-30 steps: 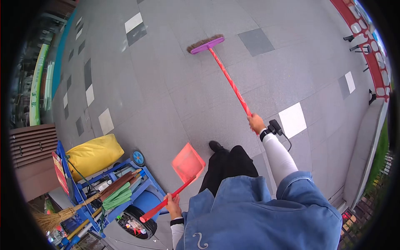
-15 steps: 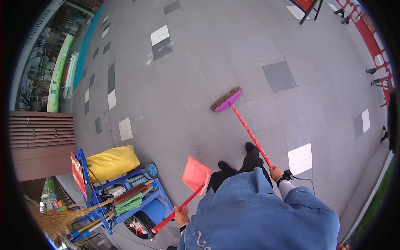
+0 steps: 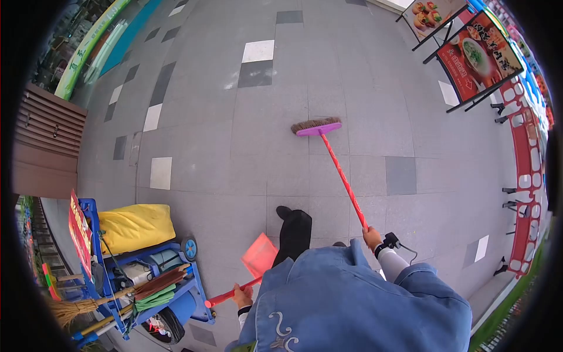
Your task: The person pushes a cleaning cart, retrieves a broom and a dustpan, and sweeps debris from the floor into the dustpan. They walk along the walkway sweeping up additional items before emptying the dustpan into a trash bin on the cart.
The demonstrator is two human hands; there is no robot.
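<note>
Broom (image 3: 341, 177) stretches out ahead of my right hand (image 3: 371, 236), which grips its handle. My left hand (image 3: 240, 295) clasps the dustpan (image 3: 260, 257) handle. I judge nothing is gathered yet.

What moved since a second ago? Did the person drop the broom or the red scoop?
Nothing was dropped. The broom swung in toward the feet, then pushed out ahead again. The view turned, so food signboards appeared upper right. The right hand kept the broom handle, the left hand the red dustpan; the blue cart stayed at the left.
</note>
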